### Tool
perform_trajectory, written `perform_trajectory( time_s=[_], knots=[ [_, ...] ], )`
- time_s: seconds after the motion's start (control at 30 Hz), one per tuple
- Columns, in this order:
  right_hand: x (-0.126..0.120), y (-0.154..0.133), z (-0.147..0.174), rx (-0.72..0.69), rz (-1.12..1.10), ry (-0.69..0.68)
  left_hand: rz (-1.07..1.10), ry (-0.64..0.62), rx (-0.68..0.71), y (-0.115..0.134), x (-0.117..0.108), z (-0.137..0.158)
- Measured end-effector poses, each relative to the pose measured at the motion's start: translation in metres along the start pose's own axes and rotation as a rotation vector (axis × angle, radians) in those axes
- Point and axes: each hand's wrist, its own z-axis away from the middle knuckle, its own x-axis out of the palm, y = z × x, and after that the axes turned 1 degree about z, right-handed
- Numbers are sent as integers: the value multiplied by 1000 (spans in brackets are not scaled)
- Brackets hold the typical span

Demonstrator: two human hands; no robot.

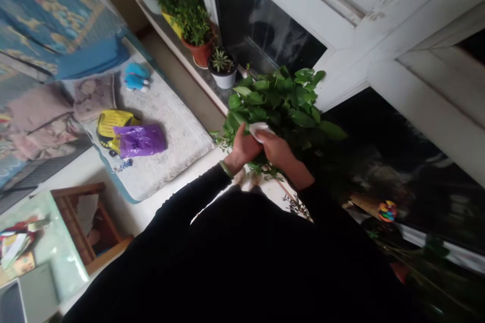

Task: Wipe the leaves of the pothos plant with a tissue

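I'm watching through the head camera, and I take the pothos [282, 98] as my landmark. The white wad [259, 128], tissue or cloth, I can't tell which, sits at the near edge of its foliage, against the lowest leaves from this viewpoint. The right hand [279, 151] has its fingers pressed over the wad's near side. The left hand [244, 149] comes in beside it at the same edge of the pothos, thumb raised apart from the palm; its fingertips run behind the right hand, so I can't tell whether they pinch a leaf, the wad or nothing.

To handle this well, I'd judge that light fingers matter most: the leaves look broad and thin-stalked, and a tug could crease or snap one. If a leaf lies between the hands, I'd want the left palm flat beneath it as support, with the wad moving from stalk toward tip. I'd also hold the wad bunched, so that no loose corner snags the stems.

Elbow room deserves care too. Just beyond the pothos, toward the upper left, stands a small succulent [221, 60] in a white pot [226, 81], and the window pane [265, 15] rises behind both. A wide sweep that way could knock the pot.
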Motion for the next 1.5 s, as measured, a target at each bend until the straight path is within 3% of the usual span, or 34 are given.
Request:
perform_trajectory(
  time_s=[0.13, 0.33, 0.43, 0.57, 0.63, 0.73, 0.83, 0.93, 1.0, 1.17, 1.23, 1.37, 1.5],
  knots=[
    [-2, -10, 47, 7, -89, -3, 71, -26, 18, -8, 0, 15],
    [-48, -8, 79, 185, -429, -114, 59, 62, 92, -9, 5, 21],
    [-71, 7, 84, 366, -630, 26, -2, 118, 110, -12, 2, 25],
    [-94, 30, 87, 605, -959, 358, -125, 79, 141, -16, -8, 49],
    [-102, 38, 85, 656, -1074, 485, -197, 83, 228, -14, -14, 62],
    [-105, 39, 78, 658, -1182, 526, -242, 247, 479, -6, -22, 75],
    [-92, 24, 69, 628, -1219, 438, -229, 375, 595, 5, -28, 74],
    [-64, 3, 56, 614, -1113, 340, -260, 353, 485, 14, -30, 63],
    [-43, -7, 45, 567, -903, 358, -302, 321, 367, 18, -29, 55],
    [-12, -12, 14, 290, -221, 619, -341, 191, 140, 30, -28, 38],
    [-1, -16, 3, 223, -98, 589, -316, 137, 58, 39, -28, 35],
    [38, -35, -18, 240, -44, 413, -290, 49, -73, 66, -28, 27],
    [83, -71, -31, 293, -90, 369, -297, -93, -157, 88, -31, 13]
  ],
)
